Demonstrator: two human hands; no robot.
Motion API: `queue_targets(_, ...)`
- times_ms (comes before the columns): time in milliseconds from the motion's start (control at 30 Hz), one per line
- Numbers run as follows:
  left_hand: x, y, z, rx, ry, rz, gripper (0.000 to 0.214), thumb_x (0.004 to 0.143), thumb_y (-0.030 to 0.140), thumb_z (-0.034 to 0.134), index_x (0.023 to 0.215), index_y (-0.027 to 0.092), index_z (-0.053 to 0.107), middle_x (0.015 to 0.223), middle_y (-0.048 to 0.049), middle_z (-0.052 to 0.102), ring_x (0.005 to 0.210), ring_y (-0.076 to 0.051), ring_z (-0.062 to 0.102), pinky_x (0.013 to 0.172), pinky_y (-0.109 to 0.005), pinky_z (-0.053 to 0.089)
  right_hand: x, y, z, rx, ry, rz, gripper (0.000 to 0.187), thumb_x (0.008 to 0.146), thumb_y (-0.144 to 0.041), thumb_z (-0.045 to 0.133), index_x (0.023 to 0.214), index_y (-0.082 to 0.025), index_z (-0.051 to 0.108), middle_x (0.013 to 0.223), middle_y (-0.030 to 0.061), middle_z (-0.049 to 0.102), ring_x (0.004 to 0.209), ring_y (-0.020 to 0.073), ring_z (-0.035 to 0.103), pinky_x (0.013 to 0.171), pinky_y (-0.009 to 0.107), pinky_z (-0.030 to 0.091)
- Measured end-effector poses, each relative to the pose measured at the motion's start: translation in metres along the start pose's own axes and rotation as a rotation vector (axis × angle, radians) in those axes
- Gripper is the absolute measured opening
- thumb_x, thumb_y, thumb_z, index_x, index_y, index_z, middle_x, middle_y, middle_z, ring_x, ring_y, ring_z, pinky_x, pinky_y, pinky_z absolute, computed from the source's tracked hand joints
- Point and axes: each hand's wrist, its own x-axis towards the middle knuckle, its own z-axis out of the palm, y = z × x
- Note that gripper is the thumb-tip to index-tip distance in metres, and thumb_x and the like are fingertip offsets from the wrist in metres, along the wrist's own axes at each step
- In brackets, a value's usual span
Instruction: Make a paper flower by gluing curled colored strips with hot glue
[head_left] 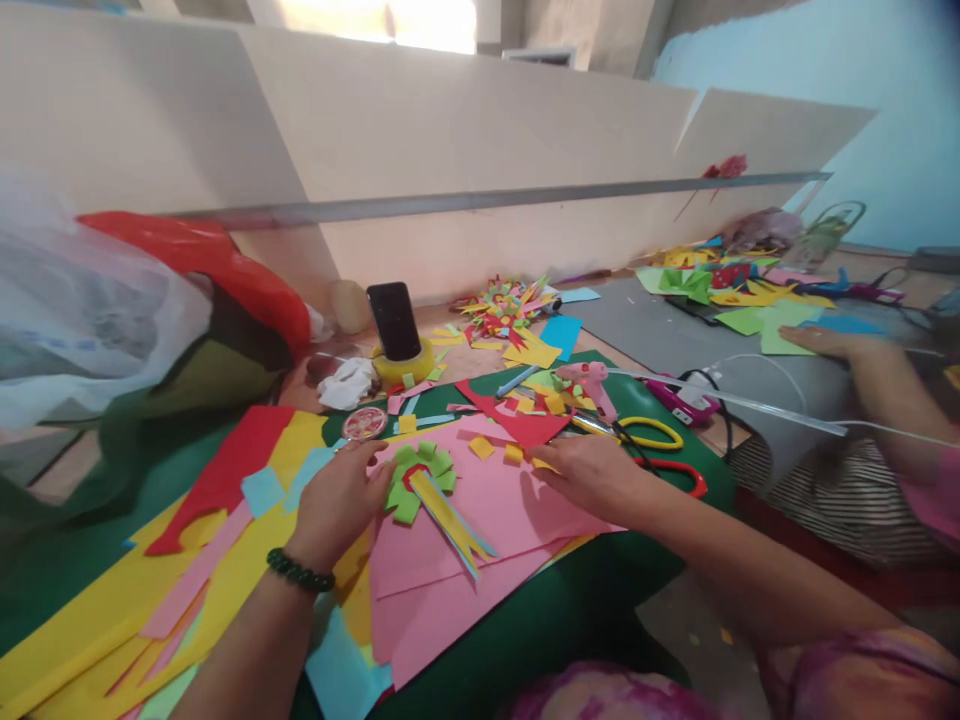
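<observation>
My left hand (339, 500) has its fingers curled on the left edge of a green paper rosette (420, 478) with yellow and blue ribbon tails. The rosette lies on pink paper sheets (480, 560). My right hand (592, 472) rests palm down on the pink paper to the right, its fingertips pinching a small yellow paper scrap (541, 463). More yellow scraps (481, 447) lie between my hands.
A pink glue gun (592, 385), yellow-handled and red-handled scissors (660, 450), a phone standing in a yellow tape roll (396, 335) and a round tin (365, 423) lie beyond. Another person's hand (832, 342) rests on grey board at right. Coloured sheets spread at left.
</observation>
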Motion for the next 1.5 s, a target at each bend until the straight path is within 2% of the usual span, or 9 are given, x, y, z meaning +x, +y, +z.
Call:
queue_targets(167, -0.001, 0.001, -0.005, 0.045, -0.109, -0.061, 0.046, 0.091, 0.046, 0.045, 0.121, 0.018, 0.064, 0.108, -0.0113, 0.07, 0.098, -0.027, 0.066, 0.077, -0.034, 0.048, 0.001, 0.001, -0.003, 0.002, -0.039, -0.051, 0.03, 0.099, -0.03, 0.047, 0.114, -0.02, 0.071, 0.107, 0.0119, 0.075, 0.101, 0.0269, 0.07, 0.073, 0.031, 0.046)
queue_targets(267, -0.001, -0.001, -0.003, 0.073, -0.149, -0.045, 0.049, 0.087, 0.056, 0.05, 0.114, 0.018, 0.064, 0.106, -0.0121, 0.068, 0.099, -0.028, 0.065, 0.075, -0.033, 0.047, -0.001, -0.008, -0.01, 0.001, -0.046, -0.12, 0.033, 0.098, -0.031, 0.05, 0.126, -0.022, 0.066, 0.107, 0.0122, 0.075, 0.101, 0.0269, 0.07, 0.073, 0.03, 0.046)
queue_targets(400, 0.002, -0.001, -0.002, 0.042, -0.2, -0.038, 0.042, 0.084, 0.056, 0.056, 0.101, 0.018, 0.063, 0.102, -0.01, 0.067, 0.094, -0.026, 0.064, 0.07, -0.032, 0.043, 0.008, -0.024, -0.029, -0.035, -0.094, -0.193, 0.029, 0.098, -0.031, 0.049, 0.116, -0.021, 0.07, 0.103, 0.0121, 0.075, 0.096, 0.0264, 0.071, 0.069, 0.029, 0.045)
queue_targets(600, 0.004, 0.002, -0.004, -0.018, -0.245, -0.069, 0.027, 0.083, 0.04, 0.061, 0.1, 0.018, 0.062, 0.102, -0.0086, 0.066, 0.089, -0.023, 0.064, 0.069, -0.03, 0.042, 0.057, -0.029, -0.048, -0.093, -0.022, -0.232, 0.033, 0.099, -0.032, 0.046, 0.117, -0.02, 0.071, 0.108, 0.0121, 0.074, 0.099, 0.0279, 0.07, 0.068, 0.028, 0.044)
queue_targets(800, 0.002, 0.003, -0.006, 0.015, -0.256, -0.056, 0.02, 0.084, 0.038, 0.058, 0.089, 0.019, 0.063, 0.098, -0.0082, 0.066, 0.085, -0.023, 0.064, 0.065, -0.03, 0.04, 0.107, -0.025, -0.047, -0.159, 0.043, -0.18, 0.042, 0.1, -0.04, 0.041, 0.107, -0.015, 0.074, 0.107, 0.0159, 0.074, 0.099, 0.0288, 0.07, 0.071, 0.029, 0.046)
queue_targets(933, 0.002, 0.003, -0.005, 0.025, -0.227, -0.048, 0.016, 0.084, 0.034, 0.057, 0.085, 0.021, 0.067, 0.097, -0.0075, 0.067, 0.088, -0.023, 0.064, 0.068, -0.03, 0.042, 0.137, -0.033, -0.051, -0.157, 0.074, -0.18, 0.032, 0.096, -0.034, 0.049, 0.104, -0.017, 0.076, 0.11, 0.0139, 0.075, 0.104, 0.0274, 0.069, 0.075, 0.028, 0.047)
queue_targets(1167, 0.002, 0.002, -0.004, 0.007, -0.226, -0.043, 0.025, 0.088, 0.038, 0.053, 0.088, 0.02, 0.07, 0.1, -0.0092, 0.069, 0.092, -0.024, 0.065, 0.071, -0.032, 0.044, 0.201, -0.05, -0.038, -0.129, 0.159, -0.211, 0.033, 0.09, -0.024, 0.053, 0.115, -0.015, 0.072, 0.116, 0.0161, 0.072, 0.109, 0.0299, 0.066, 0.084, 0.033, 0.049)
queue_targets(1367, 0.001, 0.002, -0.004, 0.003, -0.227, -0.049, 0.024, 0.09, 0.037, 0.052, 0.089, 0.02, 0.069, 0.099, -0.0081, 0.069, 0.094, -0.023, 0.064, 0.071, -0.031, 0.042, 0.216, -0.047, -0.027, -0.029, 0.207, -0.174, 0.034, 0.089, -0.017, 0.049, 0.11, -0.01, 0.074, 0.116, 0.0196, 0.072, 0.108, 0.0312, 0.066, 0.084, 0.034, 0.048)
queue_targets(1500, 0.0, 0.002, -0.003, 0.007, -0.209, -0.058, 0.025, 0.09, 0.038, 0.052, 0.089, 0.021, 0.069, 0.102, -0.0079, 0.069, 0.093, -0.023, 0.064, 0.069, -0.031, 0.042, 0.211, -0.025, -0.033, 0.116, 0.172, -0.186, 0.031, 0.086, -0.019, 0.052, 0.105, -0.011, 0.076, 0.102, 0.0121, 0.076, 0.092, 0.023, 0.068, 0.07, 0.025, 0.047)
